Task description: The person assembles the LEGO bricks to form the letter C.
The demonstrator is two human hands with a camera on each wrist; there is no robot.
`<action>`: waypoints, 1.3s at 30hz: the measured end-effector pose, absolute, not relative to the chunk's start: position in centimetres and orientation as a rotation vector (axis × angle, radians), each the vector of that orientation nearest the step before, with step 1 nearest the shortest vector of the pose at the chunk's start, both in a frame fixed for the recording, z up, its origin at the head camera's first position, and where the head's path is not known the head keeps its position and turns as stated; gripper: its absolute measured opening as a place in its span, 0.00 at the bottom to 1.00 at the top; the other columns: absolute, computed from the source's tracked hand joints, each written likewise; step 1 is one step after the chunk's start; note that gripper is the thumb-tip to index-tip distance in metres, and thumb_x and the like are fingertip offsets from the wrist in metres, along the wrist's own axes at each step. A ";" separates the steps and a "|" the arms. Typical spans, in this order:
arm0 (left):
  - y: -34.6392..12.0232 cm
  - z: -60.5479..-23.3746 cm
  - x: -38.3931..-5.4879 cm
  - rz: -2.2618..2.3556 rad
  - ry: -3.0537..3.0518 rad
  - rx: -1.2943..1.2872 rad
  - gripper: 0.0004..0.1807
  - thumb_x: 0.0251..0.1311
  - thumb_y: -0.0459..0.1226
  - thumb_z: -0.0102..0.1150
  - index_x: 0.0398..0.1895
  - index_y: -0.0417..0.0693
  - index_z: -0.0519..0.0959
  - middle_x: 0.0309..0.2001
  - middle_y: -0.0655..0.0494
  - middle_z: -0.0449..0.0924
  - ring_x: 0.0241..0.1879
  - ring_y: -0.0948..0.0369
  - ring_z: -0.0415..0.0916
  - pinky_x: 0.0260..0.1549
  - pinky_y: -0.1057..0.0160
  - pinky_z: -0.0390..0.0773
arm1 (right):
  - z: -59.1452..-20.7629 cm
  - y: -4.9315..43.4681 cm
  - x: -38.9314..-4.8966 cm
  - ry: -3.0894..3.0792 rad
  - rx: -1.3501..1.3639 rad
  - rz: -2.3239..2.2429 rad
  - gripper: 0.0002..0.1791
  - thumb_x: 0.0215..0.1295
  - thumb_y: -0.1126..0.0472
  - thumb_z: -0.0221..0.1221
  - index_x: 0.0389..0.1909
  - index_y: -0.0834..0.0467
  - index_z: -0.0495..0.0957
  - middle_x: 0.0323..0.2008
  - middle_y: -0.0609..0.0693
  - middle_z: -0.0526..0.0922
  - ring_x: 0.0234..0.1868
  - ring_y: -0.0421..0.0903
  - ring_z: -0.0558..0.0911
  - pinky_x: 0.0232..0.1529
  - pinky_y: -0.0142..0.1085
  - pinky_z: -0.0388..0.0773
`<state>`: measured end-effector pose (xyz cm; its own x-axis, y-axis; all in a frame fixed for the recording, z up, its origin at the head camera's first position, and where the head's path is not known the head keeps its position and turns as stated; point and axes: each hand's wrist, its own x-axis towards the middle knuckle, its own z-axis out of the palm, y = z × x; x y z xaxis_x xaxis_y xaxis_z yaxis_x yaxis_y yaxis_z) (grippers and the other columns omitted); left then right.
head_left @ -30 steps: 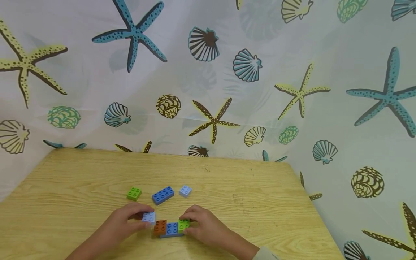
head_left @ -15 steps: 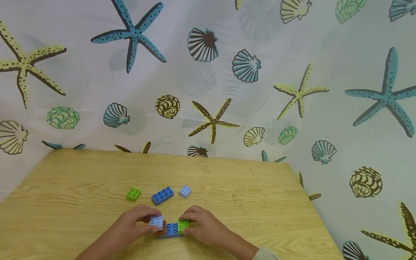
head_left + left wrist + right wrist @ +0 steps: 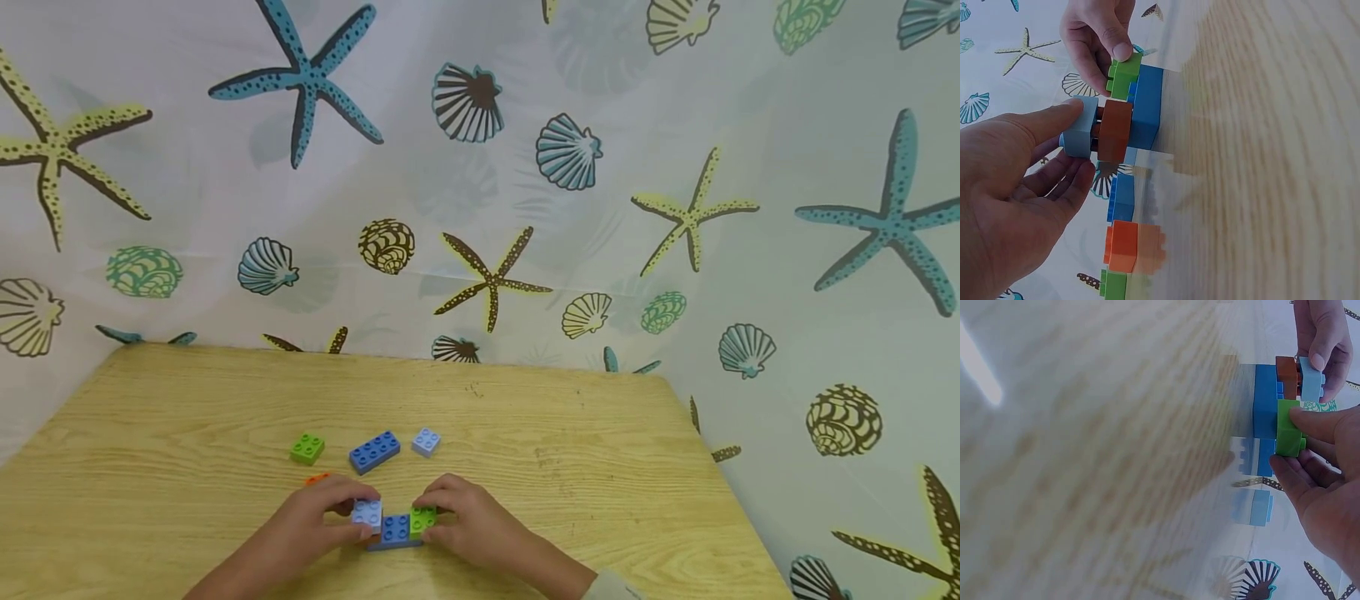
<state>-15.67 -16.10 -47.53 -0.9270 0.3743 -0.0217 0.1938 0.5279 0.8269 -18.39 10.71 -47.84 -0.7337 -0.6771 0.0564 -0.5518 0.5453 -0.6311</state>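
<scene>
My left hand (image 3: 315, 521) pinches a light blue toy building brick (image 3: 367, 515) between thumb and fingers. Right over a brown brick (image 3: 1115, 131) it hovers, with the brown studs still visible in the narrow gap between them. The brown brick sits on the left end of a longer blue brick (image 3: 396, 529) lying on the table. At that blue brick's other end, a green brick (image 3: 422, 521) is mounted, and my right hand (image 3: 480, 525) grips it by its sides. From the head view, the light blue brick covers the brown one.
Behind the hands lie a green brick (image 3: 307, 448), a long blue brick (image 3: 375, 452) and another light blue brick (image 3: 426, 442). An orange brick (image 3: 318, 478) is partly hidden behind the left hand. The wooden table (image 3: 600, 467) meets a patterned cloth (image 3: 525, 192) at the back.
My left hand has carried the light blue brick rightward, from beside the brown brick to over it. The orange brick has come partly into view. The right hand keeps its place on the green brick.
</scene>
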 end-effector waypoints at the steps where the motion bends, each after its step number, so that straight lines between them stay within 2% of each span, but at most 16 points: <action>1: -16.1 -47.6 -15.7 1.352 2.569 0.471 0.21 0.58 0.48 0.71 0.52 0.51 0.83 0.51 0.57 0.81 0.47 0.60 0.76 0.45 0.63 0.82 | -47.8 10.7 -18.4 2.587 -1.043 -0.953 0.18 0.66 0.60 0.67 0.57 0.54 0.83 0.54 0.43 0.80 0.55 0.33 0.77 0.58 0.28 0.76; 14: -15.9 -47.3 -15.4 1.312 2.586 0.476 0.21 0.57 0.50 0.71 0.52 0.54 0.83 0.50 0.61 0.82 0.49 0.59 0.77 0.46 0.59 0.83 | -47.9 10.8 -18.4 2.573 -1.051 -0.964 0.18 0.68 0.59 0.66 0.58 0.54 0.82 0.54 0.42 0.79 0.56 0.33 0.76 0.59 0.28 0.76; 28: -15.7 -47.2 -15.3 1.335 2.573 0.432 0.22 0.57 0.48 0.71 0.53 0.51 0.83 0.52 0.58 0.82 0.50 0.58 0.79 0.50 0.54 0.83 | -47.9 10.8 -18.4 2.570 -1.029 -0.979 0.18 0.67 0.59 0.66 0.57 0.53 0.82 0.53 0.41 0.79 0.55 0.32 0.76 0.58 0.28 0.76; 39: -16.6 -47.6 -15.5 1.410 2.518 0.455 0.27 0.58 0.53 0.69 0.56 0.49 0.82 0.53 0.57 0.82 0.51 0.58 0.78 0.51 0.61 0.82 | -48.0 10.9 -18.6 2.566 -1.077 -0.987 0.18 0.67 0.59 0.66 0.57 0.55 0.82 0.54 0.44 0.80 0.55 0.33 0.77 0.57 0.27 0.77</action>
